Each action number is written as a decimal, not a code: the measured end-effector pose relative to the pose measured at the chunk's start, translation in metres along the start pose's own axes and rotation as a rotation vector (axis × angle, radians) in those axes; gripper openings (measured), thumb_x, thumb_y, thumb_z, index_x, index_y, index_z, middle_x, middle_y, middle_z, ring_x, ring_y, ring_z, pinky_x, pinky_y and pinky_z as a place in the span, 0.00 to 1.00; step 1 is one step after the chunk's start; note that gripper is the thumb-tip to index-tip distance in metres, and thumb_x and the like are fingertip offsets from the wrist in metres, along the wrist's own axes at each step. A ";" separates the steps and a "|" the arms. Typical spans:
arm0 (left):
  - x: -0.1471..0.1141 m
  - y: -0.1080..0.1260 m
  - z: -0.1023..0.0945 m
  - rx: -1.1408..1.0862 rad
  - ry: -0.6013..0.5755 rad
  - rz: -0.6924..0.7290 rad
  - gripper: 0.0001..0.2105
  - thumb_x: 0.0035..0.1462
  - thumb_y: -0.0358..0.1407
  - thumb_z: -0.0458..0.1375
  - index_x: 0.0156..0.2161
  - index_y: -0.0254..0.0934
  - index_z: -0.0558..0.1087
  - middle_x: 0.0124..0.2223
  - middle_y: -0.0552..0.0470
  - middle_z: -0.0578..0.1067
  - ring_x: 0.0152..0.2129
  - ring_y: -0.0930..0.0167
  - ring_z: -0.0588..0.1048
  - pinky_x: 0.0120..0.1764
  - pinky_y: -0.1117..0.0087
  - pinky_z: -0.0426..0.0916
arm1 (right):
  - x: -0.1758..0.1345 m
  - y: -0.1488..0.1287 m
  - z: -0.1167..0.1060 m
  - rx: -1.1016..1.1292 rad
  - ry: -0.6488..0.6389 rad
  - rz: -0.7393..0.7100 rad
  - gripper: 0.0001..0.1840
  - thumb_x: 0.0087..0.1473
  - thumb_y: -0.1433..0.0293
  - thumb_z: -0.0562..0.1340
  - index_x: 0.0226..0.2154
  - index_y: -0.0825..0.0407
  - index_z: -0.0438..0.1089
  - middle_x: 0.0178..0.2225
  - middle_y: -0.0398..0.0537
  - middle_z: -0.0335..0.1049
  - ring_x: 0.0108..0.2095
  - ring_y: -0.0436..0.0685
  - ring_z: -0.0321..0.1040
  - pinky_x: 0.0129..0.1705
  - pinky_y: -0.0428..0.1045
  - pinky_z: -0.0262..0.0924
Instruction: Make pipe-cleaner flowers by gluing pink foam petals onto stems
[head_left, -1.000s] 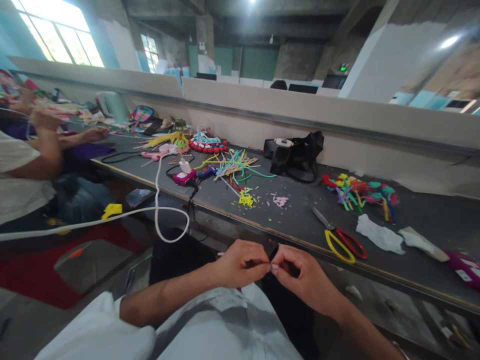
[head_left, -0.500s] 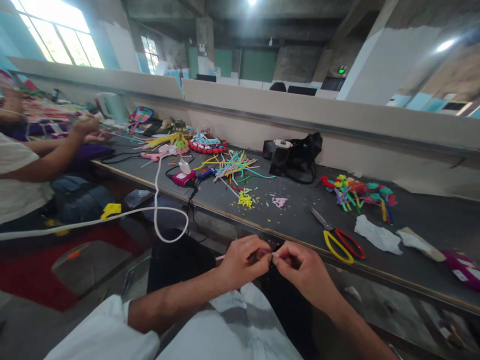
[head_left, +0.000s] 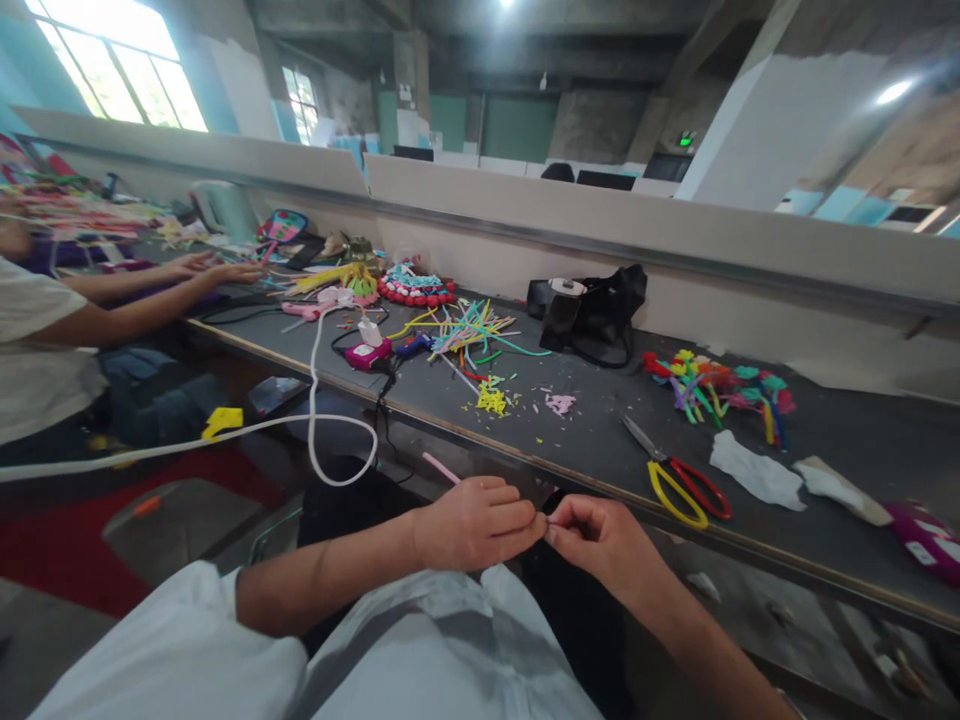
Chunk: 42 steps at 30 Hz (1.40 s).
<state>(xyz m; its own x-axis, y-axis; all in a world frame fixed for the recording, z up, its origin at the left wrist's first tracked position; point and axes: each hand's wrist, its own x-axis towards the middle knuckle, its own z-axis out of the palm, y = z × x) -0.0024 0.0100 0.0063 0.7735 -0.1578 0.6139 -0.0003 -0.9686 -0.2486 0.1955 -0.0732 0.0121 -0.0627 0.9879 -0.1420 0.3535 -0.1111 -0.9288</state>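
Note:
My left hand (head_left: 484,525) is closed around a thin pink strip (head_left: 440,468), straw-like or like a pipe cleaner, whose free end sticks out past the knuckles to the upper left. My right hand (head_left: 600,540) pinches its other end with thumb and forefinger, right against the left fingertips. Both hands are above my lap, just short of the table edge. Most of the strip is hidden in the left fist. On the table beyond are pink clippings (head_left: 559,402) and yellow clippings (head_left: 492,398). Scissors (head_left: 667,480) with one yellow and one red handle lie to the right.
A pile of coloured strips (head_left: 476,330) lies mid-table, near a magenta power strip (head_left: 367,355). Further right are a black bag (head_left: 600,315), colourful flower-like pieces (head_left: 712,385) and crumpled tissue (head_left: 756,470). A white cable (head_left: 311,430) loops over the table's front edge. At left, a co-worker's arms (head_left: 150,290) reach over the table.
My left hand has turned so its back faces up, its fingers curling tighter; more of the pink strip shows on the left. The right hand stays close. The co-worker's arms have stretched rightward.

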 end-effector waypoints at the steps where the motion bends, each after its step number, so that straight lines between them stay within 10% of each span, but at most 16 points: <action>1: 0.000 -0.001 -0.001 0.008 0.008 0.019 0.07 0.61 0.30 0.53 0.43 0.30 0.71 0.32 0.48 0.73 0.25 0.72 0.69 0.25 0.68 0.61 | -0.001 -0.002 0.000 0.029 -0.010 0.017 0.12 0.46 0.62 0.66 0.23 0.53 0.68 0.19 0.38 0.60 0.22 0.47 0.53 0.24 0.44 0.48; 10: 0.003 -0.009 -0.009 0.022 -0.009 0.125 0.04 0.60 0.31 0.56 0.39 0.36 0.73 0.28 0.54 0.71 0.22 0.74 0.66 0.21 0.68 0.56 | -0.004 0.006 0.009 0.449 -0.110 0.181 0.19 0.40 0.58 0.70 0.22 0.53 0.65 0.16 0.34 0.52 0.17 0.43 0.43 0.20 0.44 0.38; 16: 0.011 -0.006 -0.003 -0.111 -0.122 0.079 0.09 0.60 0.32 0.54 0.27 0.38 0.67 0.26 0.53 0.67 0.23 0.73 0.65 0.24 0.67 0.57 | -0.009 0.002 0.018 0.256 0.017 0.127 0.14 0.42 0.61 0.67 0.21 0.54 0.66 0.17 0.36 0.54 0.20 0.45 0.46 0.21 0.43 0.42; 23: 0.012 0.001 0.012 -0.709 -0.222 -0.581 0.05 0.40 0.28 0.58 0.25 0.36 0.65 0.23 0.58 0.66 0.21 0.77 0.62 0.24 0.75 0.56 | -0.009 0.002 0.017 -0.074 0.072 -0.134 0.08 0.47 0.68 0.61 0.21 0.52 0.64 0.20 0.37 0.55 0.22 0.47 0.50 0.24 0.44 0.47; 29: 0.012 -0.002 0.010 -1.272 -0.398 -1.049 0.05 0.43 0.31 0.58 0.28 0.34 0.67 0.22 0.61 0.61 0.19 0.80 0.59 0.21 0.79 0.54 | -0.010 0.000 0.015 -0.232 0.133 -0.283 0.07 0.50 0.70 0.59 0.22 0.52 0.66 0.21 0.38 0.57 0.23 0.48 0.53 0.26 0.45 0.49; 42: -0.002 0.003 0.003 -0.203 -0.096 -0.226 0.12 0.65 0.34 0.49 0.34 0.35 0.73 0.25 0.53 0.67 0.21 0.75 0.65 0.24 0.74 0.58 | -0.004 0.009 0.015 0.345 0.001 0.108 0.11 0.46 0.64 0.62 0.22 0.53 0.64 0.16 0.34 0.50 0.19 0.45 0.43 0.21 0.45 0.37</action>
<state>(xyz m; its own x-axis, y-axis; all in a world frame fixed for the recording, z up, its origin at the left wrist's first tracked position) -0.0021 0.0082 0.0016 0.8245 0.0749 0.5609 0.0593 -0.9972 0.0461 0.1848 -0.0795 -0.0013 -0.0409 0.9686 -0.2452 0.0224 -0.2445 -0.9694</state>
